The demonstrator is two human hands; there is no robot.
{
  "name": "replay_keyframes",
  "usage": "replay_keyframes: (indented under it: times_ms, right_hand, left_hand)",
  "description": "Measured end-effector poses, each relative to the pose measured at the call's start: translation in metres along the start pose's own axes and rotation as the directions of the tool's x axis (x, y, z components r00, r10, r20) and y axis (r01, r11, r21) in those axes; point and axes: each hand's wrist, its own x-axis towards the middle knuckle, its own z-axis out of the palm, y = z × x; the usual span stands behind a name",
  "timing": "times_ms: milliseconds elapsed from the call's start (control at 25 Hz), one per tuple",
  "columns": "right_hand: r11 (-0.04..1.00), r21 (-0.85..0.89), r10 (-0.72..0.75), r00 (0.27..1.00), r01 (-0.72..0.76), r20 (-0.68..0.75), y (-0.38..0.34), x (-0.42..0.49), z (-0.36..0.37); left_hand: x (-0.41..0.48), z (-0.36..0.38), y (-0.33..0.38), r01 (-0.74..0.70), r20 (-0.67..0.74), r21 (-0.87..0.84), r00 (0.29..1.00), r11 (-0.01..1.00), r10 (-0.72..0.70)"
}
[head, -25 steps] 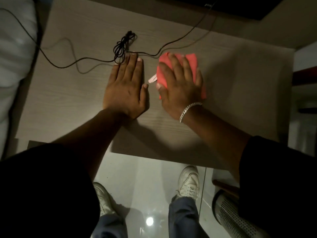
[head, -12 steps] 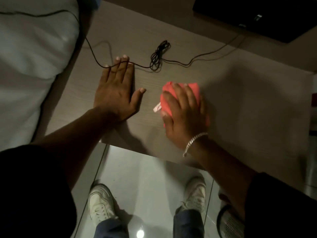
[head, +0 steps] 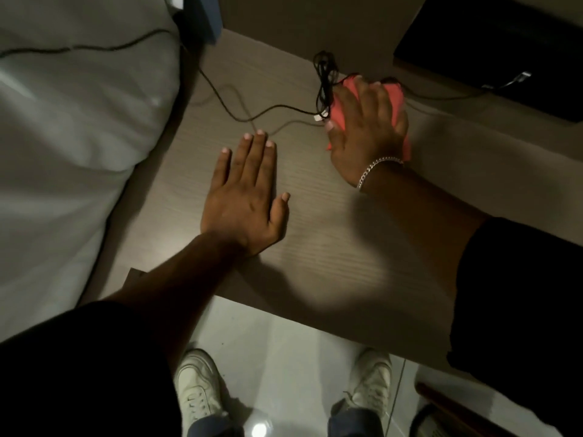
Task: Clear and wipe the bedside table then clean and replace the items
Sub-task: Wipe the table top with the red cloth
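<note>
A pale wood-grain bedside table (head: 331, 247) fills the middle of the view. My right hand (head: 367, 127) presses flat on a folded red cloth (head: 396, 99) near the table's back edge, touching a bundled black cable (head: 325, 80). My left hand (head: 246, 190) lies palm down on the bare top, fingers spread, holding nothing. A thin black cord (head: 239, 111) trails from the bundle across the table toward the bed.
A white bed with a pillow (head: 69, 137) borders the table's left side. A black flat device (head: 498, 48) sits at the back right. Below the front edge are glossy floor tiles, my white shoes (head: 198, 389) and a perforated metal bin (head: 441, 427).
My right hand has slid the red cloth away from me, up to the cable bundle at the back. My left hand stays flat on the table. The view has shifted.
</note>
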Motion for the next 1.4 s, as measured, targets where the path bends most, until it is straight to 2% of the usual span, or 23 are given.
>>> replay_keyframes:
  times_ms: [160,240,360,480,520,600,640,680,720,760,800,880,960,1120,1280,1400]
  right_hand:
    - [0.997,0.008,-0.080,0.996,0.080,-0.028,-0.028,-0.059,0.005]
    - [0.996,0.054,-0.071,0.997,0.073,-0.037,-0.049,-0.103,0.007]
    - [0.992,0.095,-0.093,0.992,0.084,0.084,-0.082,-0.176,0.006]
    - [0.976,0.066,-0.215,0.967,0.208,0.139,-0.107,-0.213,0.008]
    - [0.964,0.130,-0.248,0.961,0.232,0.123,-0.110,-0.214,0.006]
    - [0.880,0.440,-0.231,0.971,0.179,0.066,-0.106,-0.210,-0.003]
    - [0.784,0.610,-0.149,0.989,0.113,0.009,-0.093,-0.207,-0.006]
    - [0.706,0.705,-0.034,0.998,0.064,-0.057,-0.073,-0.204,-0.005]
    - [0.706,0.707,0.050,0.992,0.044,-0.112,-0.051,-0.200,-0.003]
    - [0.784,0.620,0.064,0.986,0.046,-0.155,-0.029,-0.194,0.001]
    - [0.882,0.464,-0.001,0.986,0.080,-0.166,-0.010,-0.187,0.006]
    - [0.965,0.179,-0.175,0.980,0.191,-0.097,0.011,-0.170,0.014]
    - [0.962,0.040,-0.272,0.962,0.272,-0.013,0.015,-0.148,0.015]
    - [0.956,-0.048,-0.286,0.957,0.288,0.056,0.008,-0.119,0.009]
    - [0.965,-0.071,-0.248,0.966,0.253,0.066,-0.010,-0.096,0.015]
    - [0.977,-0.036,-0.207,0.977,0.209,0.052,-0.021,-0.077,0.015]
  left_hand:
    - [-0.003,-0.003,-0.001,-0.003,-0.070,-0.075,0.998,0.997,-0.002]
    - [-0.007,-0.004,-0.008,-0.034,-0.169,-0.289,0.986,0.957,-0.016]
    - [-0.011,-0.006,-0.017,-0.081,-0.324,-0.549,0.938,0.832,-0.123]
    - [-0.015,-0.012,-0.026,-0.068,-0.247,-0.674,0.959,0.736,-0.138]
    - [-0.020,-0.017,-0.028,-0.040,-0.203,-0.723,0.966,0.689,-0.157]
    - [-0.036,-0.028,-0.029,0.129,-0.050,-0.865,0.939,0.485,-0.340]
    - [-0.046,-0.033,-0.021,0.184,-0.026,-0.895,0.888,0.406,-0.459]
    - [-0.058,-0.037,-0.003,0.212,-0.047,-0.895,0.831,0.393,-0.554]
    - [-0.072,-0.040,0.023,0.226,-0.070,-0.877,0.814,0.425,-0.577]
    - [-0.085,-0.039,0.050,0.246,-0.069,-0.823,0.851,0.512,-0.520]
    - [-0.095,-0.034,0.074,0.276,-0.046,-0.715,0.898,0.642,-0.438]
    - [-0.102,-0.011,0.097,0.350,0.033,-0.426,0.928,0.834,-0.372]
    - [-0.089,0.003,0.090,0.430,0.033,-0.279,0.898,0.859,-0.439]
    - [-0.060,-0.003,0.040,0.517,-0.035,-0.227,0.842,0.825,-0.538]
    - [-0.022,-0.011,-0.006,0.489,-0.048,-0.125,0.866,0.863,-0.498]
    - [0.020,-0.014,-0.017,0.452,-0.077,-0.121,0.883,0.884,-0.463]
